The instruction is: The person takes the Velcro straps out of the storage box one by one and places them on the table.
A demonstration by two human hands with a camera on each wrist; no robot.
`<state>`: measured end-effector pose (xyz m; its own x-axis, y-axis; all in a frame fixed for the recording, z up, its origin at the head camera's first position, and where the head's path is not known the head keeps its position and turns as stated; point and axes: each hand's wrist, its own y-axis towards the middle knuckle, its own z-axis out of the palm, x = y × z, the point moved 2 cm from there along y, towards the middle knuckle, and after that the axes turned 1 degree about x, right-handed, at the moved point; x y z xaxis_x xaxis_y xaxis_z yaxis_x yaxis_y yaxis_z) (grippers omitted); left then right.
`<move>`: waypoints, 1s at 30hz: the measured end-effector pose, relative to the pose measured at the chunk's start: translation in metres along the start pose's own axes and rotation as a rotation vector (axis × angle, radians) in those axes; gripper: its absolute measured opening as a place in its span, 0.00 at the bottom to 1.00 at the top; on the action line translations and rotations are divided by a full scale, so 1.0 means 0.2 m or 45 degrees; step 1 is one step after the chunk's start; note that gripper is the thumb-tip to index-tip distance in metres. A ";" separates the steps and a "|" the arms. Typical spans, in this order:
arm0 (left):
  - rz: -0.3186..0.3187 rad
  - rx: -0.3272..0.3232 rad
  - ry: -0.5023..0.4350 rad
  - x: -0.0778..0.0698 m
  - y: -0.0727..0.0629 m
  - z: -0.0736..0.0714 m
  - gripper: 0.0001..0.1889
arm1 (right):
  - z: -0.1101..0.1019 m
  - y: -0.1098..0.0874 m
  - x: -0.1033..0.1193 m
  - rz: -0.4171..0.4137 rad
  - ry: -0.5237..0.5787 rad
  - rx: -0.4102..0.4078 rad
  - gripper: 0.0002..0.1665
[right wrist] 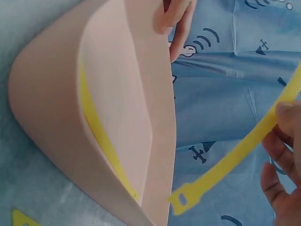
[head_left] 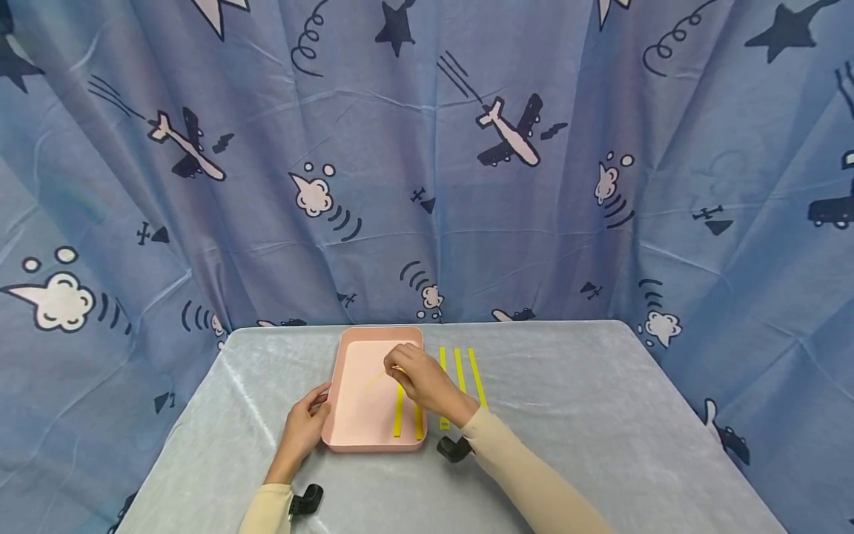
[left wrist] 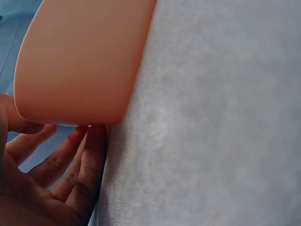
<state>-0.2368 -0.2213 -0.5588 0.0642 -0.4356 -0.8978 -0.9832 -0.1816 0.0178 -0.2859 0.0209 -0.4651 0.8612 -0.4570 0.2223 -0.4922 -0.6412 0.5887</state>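
My right hand is over the pink tray and pinches a yellow cable tie between thumb and fingers. The tie slants down to a flat head with a slot in it. Two more yellow ties lie lengthwise in the right part of the tray, partly covered by that hand in the head view. My left hand is at the tray's left side, its extended fingertips touching the outer wall.
Right of the tray, three yellow ties lie roughly side by side on the grey cloth-covered table, partly behind my right wrist. A blue patterned curtain hangs behind the table's far edge.
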 end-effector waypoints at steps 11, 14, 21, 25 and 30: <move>0.003 0.009 -0.009 0.00 -0.01 0.00 0.23 | -0.03 -0.05 0.00 0.124 0.225 -0.127 0.03; 0.003 0.016 -0.018 0.00 -0.01 0.00 0.23 | -0.04 -0.07 -0.01 0.232 0.273 -0.132 0.05; -0.004 0.017 -0.021 0.00 -0.01 0.00 0.23 | -0.04 -0.11 -0.04 0.476 0.413 -0.163 0.13; -0.011 0.017 -0.020 0.00 -0.01 0.00 0.23 | -0.04 -0.14 -0.06 0.536 0.428 -0.183 0.11; -0.014 0.015 -0.017 0.00 -0.01 0.00 0.23 | -0.05 -0.18 -0.09 0.618 0.479 -0.188 0.11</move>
<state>-0.2355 -0.2201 -0.5585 0.0728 -0.4216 -0.9038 -0.9844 -0.1760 0.0027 -0.2825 0.0585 -0.4834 0.5430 -0.4089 0.7334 -0.8385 -0.3114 0.4472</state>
